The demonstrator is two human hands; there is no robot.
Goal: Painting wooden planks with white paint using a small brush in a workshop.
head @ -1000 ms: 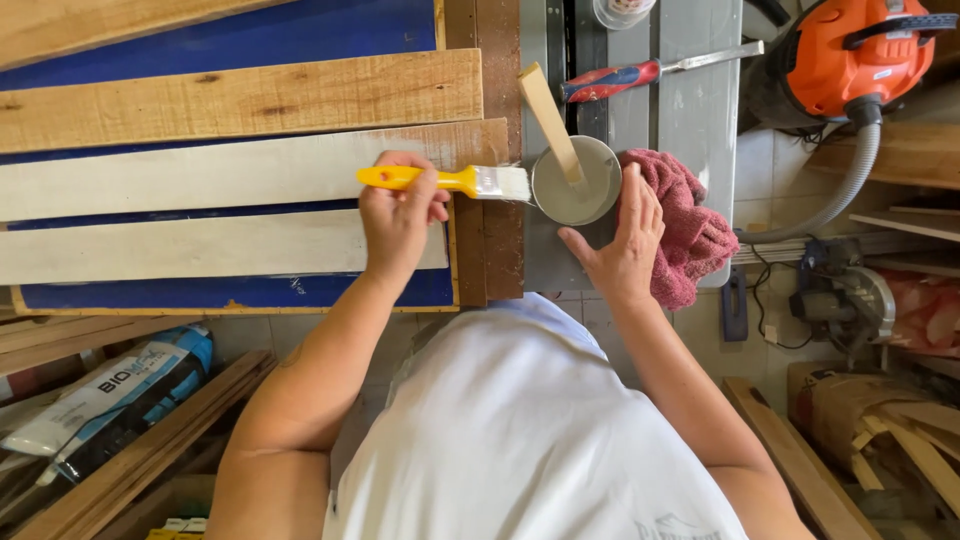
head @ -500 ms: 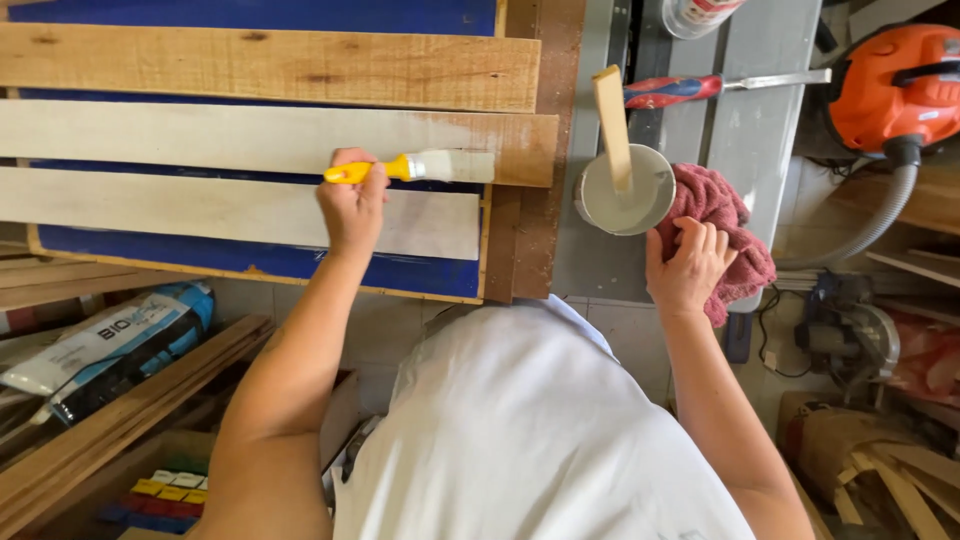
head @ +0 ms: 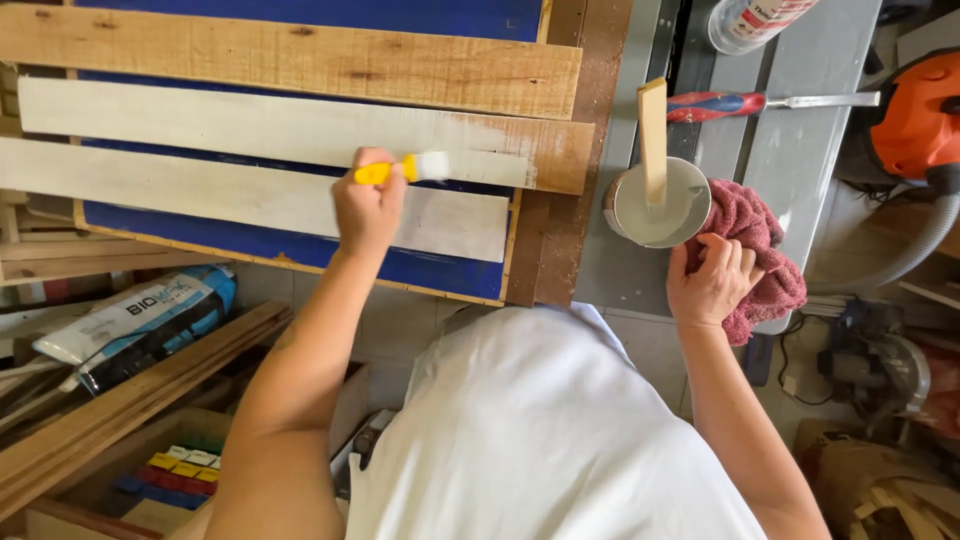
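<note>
On the worktop [head: 640, 270]: three wooden boards are lying side by side over a blue panel [head: 300, 20].
Left hand [head: 368, 205]: its fingers are clamping the yellow handle of a paintbrush [head: 405, 168], and the white bristles are touching the middle board [head: 270, 125].
Middle board: whitish paint is covering most of its length, with bare wood showing at the right end.
Near board [head: 200, 195]: it is lying painted, just below the brush.
Far board [head: 290, 58]: it is lying unpainted.
Right hand [head: 712, 280]: its fingers are curling together on a red rag [head: 765, 245].
Paint tin [head: 660, 205]: it is sitting just beside the rag, with a wooden stir stick [head: 653, 135] standing in it.
Behind the tin: a red-and-blue-handled screwdriver [head: 760, 102] is lying.
</note>
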